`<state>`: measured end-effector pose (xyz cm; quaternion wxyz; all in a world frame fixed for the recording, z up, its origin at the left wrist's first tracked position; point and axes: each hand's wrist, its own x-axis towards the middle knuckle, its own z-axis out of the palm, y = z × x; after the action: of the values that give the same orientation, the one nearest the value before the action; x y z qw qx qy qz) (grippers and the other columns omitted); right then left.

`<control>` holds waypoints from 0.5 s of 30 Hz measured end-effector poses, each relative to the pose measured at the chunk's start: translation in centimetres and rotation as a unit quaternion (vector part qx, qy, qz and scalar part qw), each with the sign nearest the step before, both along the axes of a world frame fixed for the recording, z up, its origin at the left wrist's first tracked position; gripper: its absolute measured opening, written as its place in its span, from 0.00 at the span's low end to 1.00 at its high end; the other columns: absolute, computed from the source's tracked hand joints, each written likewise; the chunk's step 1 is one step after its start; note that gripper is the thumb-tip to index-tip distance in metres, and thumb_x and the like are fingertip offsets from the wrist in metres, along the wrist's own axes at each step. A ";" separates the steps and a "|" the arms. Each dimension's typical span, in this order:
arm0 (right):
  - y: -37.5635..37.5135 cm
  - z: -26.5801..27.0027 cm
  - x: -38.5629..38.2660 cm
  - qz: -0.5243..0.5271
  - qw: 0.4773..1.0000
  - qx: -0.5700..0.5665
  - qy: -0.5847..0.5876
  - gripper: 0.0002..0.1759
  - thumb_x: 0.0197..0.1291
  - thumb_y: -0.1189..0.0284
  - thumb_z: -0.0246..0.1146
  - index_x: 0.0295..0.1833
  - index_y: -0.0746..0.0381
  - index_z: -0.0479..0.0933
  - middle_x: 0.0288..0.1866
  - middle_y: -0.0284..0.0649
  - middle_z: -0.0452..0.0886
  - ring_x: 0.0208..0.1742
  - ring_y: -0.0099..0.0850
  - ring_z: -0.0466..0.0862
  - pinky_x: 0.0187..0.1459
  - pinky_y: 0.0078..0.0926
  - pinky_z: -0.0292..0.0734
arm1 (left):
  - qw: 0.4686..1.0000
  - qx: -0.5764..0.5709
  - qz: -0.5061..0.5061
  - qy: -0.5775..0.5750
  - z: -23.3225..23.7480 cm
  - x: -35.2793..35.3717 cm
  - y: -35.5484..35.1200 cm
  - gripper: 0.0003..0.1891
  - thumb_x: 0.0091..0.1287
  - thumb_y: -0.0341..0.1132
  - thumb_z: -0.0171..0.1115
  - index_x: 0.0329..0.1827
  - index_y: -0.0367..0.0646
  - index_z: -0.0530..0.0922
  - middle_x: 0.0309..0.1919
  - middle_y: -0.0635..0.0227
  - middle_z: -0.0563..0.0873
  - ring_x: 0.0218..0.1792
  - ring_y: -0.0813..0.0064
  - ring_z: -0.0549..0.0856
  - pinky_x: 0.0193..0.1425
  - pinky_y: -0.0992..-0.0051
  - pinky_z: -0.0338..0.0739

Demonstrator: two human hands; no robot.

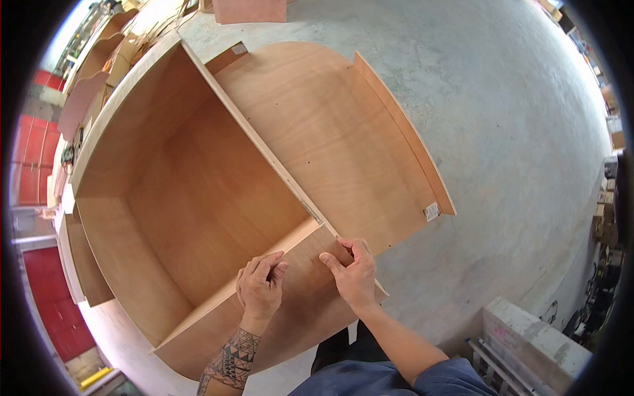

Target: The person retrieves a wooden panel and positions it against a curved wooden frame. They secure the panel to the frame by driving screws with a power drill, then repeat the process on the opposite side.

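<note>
A large open plywood box [205, 191] lies before me, its hollow inside facing up. My left hand [259, 287] rests at the top edge of the near side panel [300, 310], fingers curled in toward the thumb. Whether something small is in those fingers is hidden. At the box's near right corner, my right hand [354, 270] grips the panel edge, thumb on the panel face and index finger at the rim. Beyond the box's long edge extends a flat plywood board [323, 132] with a raised strip [403, 129] along its far right side.
A pale block-like bench [528, 336] stands at the lower right. Curved plywood pieces [86, 99] lean at the upper left, near red panels [36, 158]. Another board [251, 10] lies at the top. Grey concrete floor [508, 165] stretches to the right, with dark clutter [598, 277] along its edge.
</note>
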<state>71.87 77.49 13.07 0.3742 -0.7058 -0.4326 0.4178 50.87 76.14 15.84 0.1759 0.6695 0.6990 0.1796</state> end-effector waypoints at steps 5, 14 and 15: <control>0.1 -0.3 0.0 0.013 0.999 0.029 -0.013 0.24 0.59 0.65 0.86 0.56 0.63 0.86 0.55 0.43 0.89 0.59 0.47 0.88 0.60 0.46 0.83 | 1.000 -0.003 0.010 -0.005 -0.5 -0.4 -0.2 0.17 0.80 0.52 0.71 0.57 0.50 0.93 0.47 0.71 0.93 0.47 0.67 0.91 0.55 0.67 0.80; 0.8 0.5 0.2 0.053 0.998 0.007 -0.016 0.33 0.62 0.66 0.83 0.70 0.58 0.80 0.59 0.45 0.85 0.60 0.49 0.84 0.62 0.53 0.77 | 1.000 -0.004 0.010 0.014 -0.5 -0.2 -0.1 0.18 0.81 0.54 0.70 0.56 0.50 0.93 0.46 0.70 0.92 0.46 0.66 0.91 0.55 0.66 0.81; 0.8 0.7 0.1 0.055 0.998 0.010 -0.015 0.33 0.62 0.66 0.83 0.70 0.58 0.80 0.59 0.45 0.85 0.60 0.49 0.84 0.62 0.53 0.77 | 1.000 -0.001 0.012 0.016 -0.6 -0.2 0.0 0.18 0.81 0.54 0.70 0.56 0.50 0.93 0.46 0.70 0.92 0.46 0.66 0.91 0.55 0.66 0.81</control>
<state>71.95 78.31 13.78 0.3514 -0.6835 -0.4800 0.4230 50.65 76.09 15.25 0.1636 0.6634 0.7101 0.1701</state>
